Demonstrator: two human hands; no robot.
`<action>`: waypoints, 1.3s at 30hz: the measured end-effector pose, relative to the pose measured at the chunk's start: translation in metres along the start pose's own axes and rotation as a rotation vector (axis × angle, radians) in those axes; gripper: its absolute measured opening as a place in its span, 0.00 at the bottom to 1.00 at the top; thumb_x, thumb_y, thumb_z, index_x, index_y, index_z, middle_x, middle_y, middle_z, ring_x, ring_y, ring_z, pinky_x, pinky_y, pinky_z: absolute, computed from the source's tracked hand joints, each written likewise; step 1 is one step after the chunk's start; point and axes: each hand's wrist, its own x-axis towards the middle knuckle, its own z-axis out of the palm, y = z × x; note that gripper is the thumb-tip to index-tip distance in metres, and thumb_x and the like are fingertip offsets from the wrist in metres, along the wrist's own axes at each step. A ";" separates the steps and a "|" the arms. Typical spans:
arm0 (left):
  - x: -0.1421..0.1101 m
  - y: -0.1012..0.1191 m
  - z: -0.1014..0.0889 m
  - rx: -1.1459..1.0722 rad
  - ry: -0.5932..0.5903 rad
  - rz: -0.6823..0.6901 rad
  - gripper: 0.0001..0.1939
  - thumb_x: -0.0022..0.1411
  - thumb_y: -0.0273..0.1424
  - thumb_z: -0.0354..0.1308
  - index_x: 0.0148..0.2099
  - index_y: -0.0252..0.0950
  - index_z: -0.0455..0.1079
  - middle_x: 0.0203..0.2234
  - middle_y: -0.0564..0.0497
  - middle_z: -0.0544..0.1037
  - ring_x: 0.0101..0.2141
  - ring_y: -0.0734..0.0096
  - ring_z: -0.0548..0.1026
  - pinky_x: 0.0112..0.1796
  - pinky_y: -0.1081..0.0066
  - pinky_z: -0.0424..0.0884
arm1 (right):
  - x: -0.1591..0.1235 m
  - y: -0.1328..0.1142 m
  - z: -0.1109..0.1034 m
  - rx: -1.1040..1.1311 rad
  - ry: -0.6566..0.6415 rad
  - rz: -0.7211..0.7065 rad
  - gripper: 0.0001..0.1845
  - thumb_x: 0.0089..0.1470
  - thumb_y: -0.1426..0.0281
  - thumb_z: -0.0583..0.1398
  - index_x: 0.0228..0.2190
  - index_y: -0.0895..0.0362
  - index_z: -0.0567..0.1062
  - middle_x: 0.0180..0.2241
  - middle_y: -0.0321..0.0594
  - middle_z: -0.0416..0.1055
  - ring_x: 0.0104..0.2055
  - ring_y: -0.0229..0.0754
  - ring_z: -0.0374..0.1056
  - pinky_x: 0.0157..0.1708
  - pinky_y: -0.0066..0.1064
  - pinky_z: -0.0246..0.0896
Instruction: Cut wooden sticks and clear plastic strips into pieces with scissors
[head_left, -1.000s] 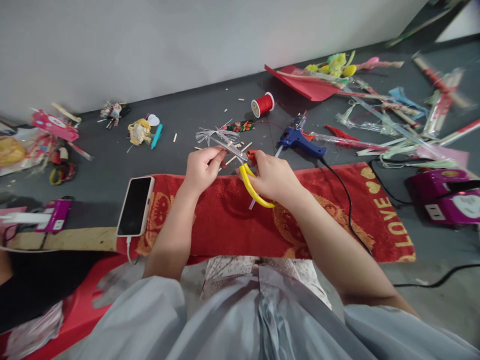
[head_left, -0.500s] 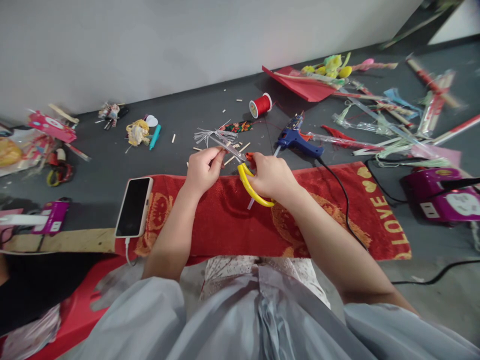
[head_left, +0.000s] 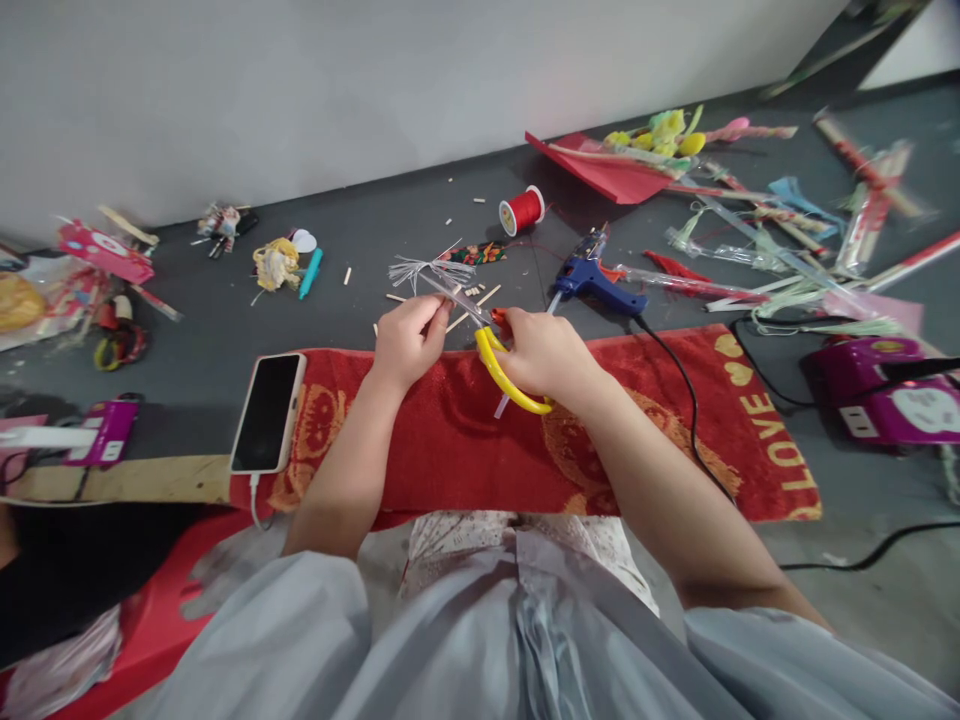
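Observation:
My right hand (head_left: 551, 352) is closed around scissors (head_left: 501, 375) with yellow handles, and a bit of red-orange material shows at its fingertips. The metal blades point up and left toward my left hand (head_left: 409, 335). That hand is closed in a pinch by the blades; what sits between its fingers is too small to make out, though a pale stick end shows at the fingertips. Beyond the blades lies a bunch of thin clear strands (head_left: 424, 270). Small pale sticks (head_left: 461, 320) and cut pieces lie on the table. A red towel (head_left: 457, 430) is spread beneath my hands.
A blue glue gun (head_left: 592, 285) with a black cord lies right of my hands. Behind it stands a spool of red thread (head_left: 523, 211). A charging phone (head_left: 268, 413) rests at left, near a teal marker (head_left: 310, 273). Purple power blocks (head_left: 877, 390) and craft scraps flank both sides.
Almost nothing differs. Both hands hold nearly the same position, and the scissors have barely shifted.

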 end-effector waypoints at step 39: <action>0.006 0.002 -0.020 -0.279 -0.181 -0.174 0.24 0.68 0.46 0.45 0.29 0.36 0.71 0.15 0.55 0.68 0.18 0.77 0.65 0.23 0.74 0.59 | -0.001 -0.003 0.004 0.028 0.049 -0.009 0.23 0.53 0.54 0.52 0.38 0.60 0.72 0.31 0.48 0.76 0.32 0.49 0.70 0.29 0.34 0.54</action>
